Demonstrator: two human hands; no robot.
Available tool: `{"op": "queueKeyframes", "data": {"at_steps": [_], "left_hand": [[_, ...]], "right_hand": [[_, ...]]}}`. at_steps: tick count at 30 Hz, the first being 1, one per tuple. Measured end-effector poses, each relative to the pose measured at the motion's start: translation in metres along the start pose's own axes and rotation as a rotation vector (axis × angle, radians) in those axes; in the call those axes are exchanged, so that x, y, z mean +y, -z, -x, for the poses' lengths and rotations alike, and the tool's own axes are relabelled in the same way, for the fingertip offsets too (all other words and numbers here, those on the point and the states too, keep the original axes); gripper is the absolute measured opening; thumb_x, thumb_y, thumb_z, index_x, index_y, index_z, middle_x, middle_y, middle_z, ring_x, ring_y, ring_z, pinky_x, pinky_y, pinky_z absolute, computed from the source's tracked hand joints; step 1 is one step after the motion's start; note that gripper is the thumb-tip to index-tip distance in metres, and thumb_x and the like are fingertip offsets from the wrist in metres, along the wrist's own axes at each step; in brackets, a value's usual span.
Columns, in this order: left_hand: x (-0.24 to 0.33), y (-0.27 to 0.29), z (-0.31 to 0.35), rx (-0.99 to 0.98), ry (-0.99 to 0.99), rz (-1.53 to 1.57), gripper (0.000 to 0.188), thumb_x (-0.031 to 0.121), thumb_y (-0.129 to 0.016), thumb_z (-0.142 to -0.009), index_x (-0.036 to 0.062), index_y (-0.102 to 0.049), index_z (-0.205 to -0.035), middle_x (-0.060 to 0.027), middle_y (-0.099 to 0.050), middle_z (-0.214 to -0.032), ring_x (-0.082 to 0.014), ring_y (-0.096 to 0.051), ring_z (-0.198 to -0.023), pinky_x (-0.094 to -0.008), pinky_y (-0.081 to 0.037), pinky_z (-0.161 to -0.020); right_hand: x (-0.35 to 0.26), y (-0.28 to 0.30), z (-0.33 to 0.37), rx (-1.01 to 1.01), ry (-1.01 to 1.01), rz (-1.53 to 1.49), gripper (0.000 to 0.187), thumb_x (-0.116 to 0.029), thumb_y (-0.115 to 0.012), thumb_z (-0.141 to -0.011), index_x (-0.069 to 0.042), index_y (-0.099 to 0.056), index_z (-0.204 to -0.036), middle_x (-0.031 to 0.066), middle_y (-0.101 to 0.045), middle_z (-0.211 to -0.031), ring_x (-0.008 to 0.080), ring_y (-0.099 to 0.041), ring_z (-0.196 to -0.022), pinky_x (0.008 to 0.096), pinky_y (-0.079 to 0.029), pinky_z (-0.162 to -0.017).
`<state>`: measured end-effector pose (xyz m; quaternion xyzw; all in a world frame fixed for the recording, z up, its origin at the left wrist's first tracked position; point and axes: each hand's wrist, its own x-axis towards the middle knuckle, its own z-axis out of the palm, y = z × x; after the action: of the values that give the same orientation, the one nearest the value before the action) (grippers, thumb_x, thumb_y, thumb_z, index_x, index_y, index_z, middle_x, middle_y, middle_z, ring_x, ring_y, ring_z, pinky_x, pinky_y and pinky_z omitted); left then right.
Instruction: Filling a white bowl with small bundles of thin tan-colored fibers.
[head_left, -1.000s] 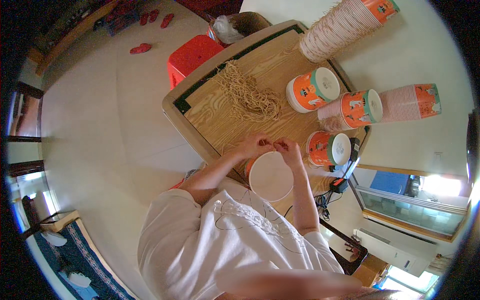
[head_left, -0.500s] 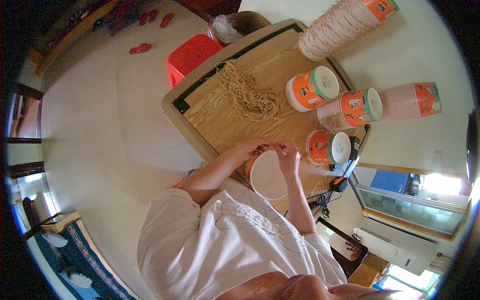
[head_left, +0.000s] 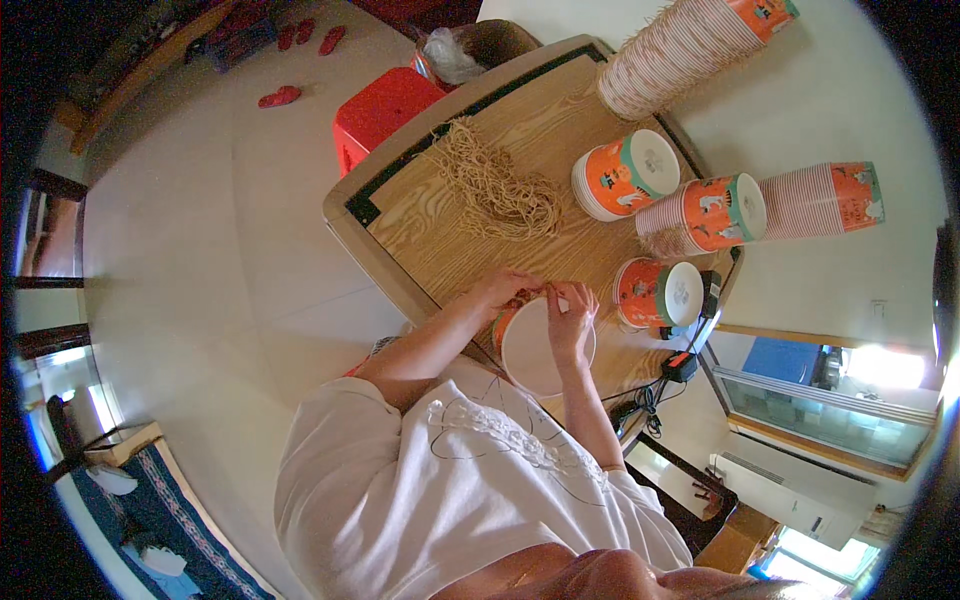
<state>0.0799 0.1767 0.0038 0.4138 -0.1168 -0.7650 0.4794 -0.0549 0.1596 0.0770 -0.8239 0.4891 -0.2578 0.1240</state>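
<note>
A paper tub [head_left: 545,355] with a white round face and an orange printed wall sits close against my front, at the near edge of the table. My left hand [head_left: 510,288] is closed at its far rim, fingertips on the orange side. Meeting it there, my right hand [head_left: 570,312] is pinched over the rim, its wrist crossing the white face. Whatever lies between the right fingertips is too small to make out. Farther off on the wood top lies a loose heap of tan twine [head_left: 495,190].
Right of the twine stand orange-and-green paper tubs [head_left: 612,180], nested stacks [head_left: 675,60] with twine strands, and another tub [head_left: 640,290]. A black adapter with cables [head_left: 680,367] lies at the right edge. Beyond the table are a red stool [head_left: 385,110] and a bin [head_left: 495,45].
My right hand has shifted slightly, its wrist now farther over the tub's white face. The tub has tilted or turned a little to the right. The left hand has barely moved.
</note>
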Motion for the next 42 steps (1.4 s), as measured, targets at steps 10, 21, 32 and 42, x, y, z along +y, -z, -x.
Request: {"op": "queueKeyframes", "data": {"at_steps": [10,21,32,42], "left_hand": [[0.005,-0.005,0.008,-0.004,0.001,0.007,0.015,0.018,-0.062,-0.076,0.0072,-0.065,-0.086,-0.0017,-0.06,-0.072,-0.0101,-0.052,-0.06,-0.0236,-0.041,-0.052],[0.02,-0.013,0.016,0.108,-0.114,-0.278,0.02,0.02,-0.061,-0.075,0.0044,-0.064,-0.088,-0.0026,-0.061,-0.073,-0.009,-0.052,-0.061,-0.0228,-0.04,-0.053],[0.019,-0.009,0.014,0.105,-0.187,-0.427,0.019,0.015,-0.063,-0.073,0.0035,-0.065,-0.088,-0.0048,-0.064,-0.077,-0.0101,-0.055,-0.066,-0.0227,-0.043,-0.059],[0.042,-0.033,0.039,0.265,-0.187,-0.627,0.017,0.012,-0.068,-0.069,0.0025,-0.066,-0.083,-0.0065,-0.064,-0.073,-0.0108,-0.058,-0.064,-0.0244,-0.047,-0.06]], "right_hand": [[0.009,0.007,0.004,-0.06,0.062,-0.109,0.014,-0.011,-0.057,-0.076,-0.004,-0.062,-0.088,0.011,-0.059,-0.086,0.0269,-0.055,-0.08,0.034,-0.043,-0.072],[0.035,0.003,-0.026,-0.4,-0.266,-0.321,0.017,-0.016,-0.062,-0.074,-0.001,-0.063,-0.083,0.0068,-0.062,-0.069,0.0109,-0.056,-0.064,0.0256,-0.045,-0.06],[0.03,-0.003,-0.023,-0.328,-0.232,-0.242,0.013,-0.012,-0.062,-0.072,-0.001,-0.062,-0.079,0.0083,-0.062,-0.069,0.0146,-0.059,-0.064,0.0273,-0.046,-0.061],[0.03,-0.001,-0.023,-0.327,-0.218,-0.247,0.013,-0.012,-0.061,-0.073,0.0,-0.062,-0.078,0.0081,-0.062,-0.069,0.0134,-0.059,-0.063,0.0263,-0.047,-0.061]]}}
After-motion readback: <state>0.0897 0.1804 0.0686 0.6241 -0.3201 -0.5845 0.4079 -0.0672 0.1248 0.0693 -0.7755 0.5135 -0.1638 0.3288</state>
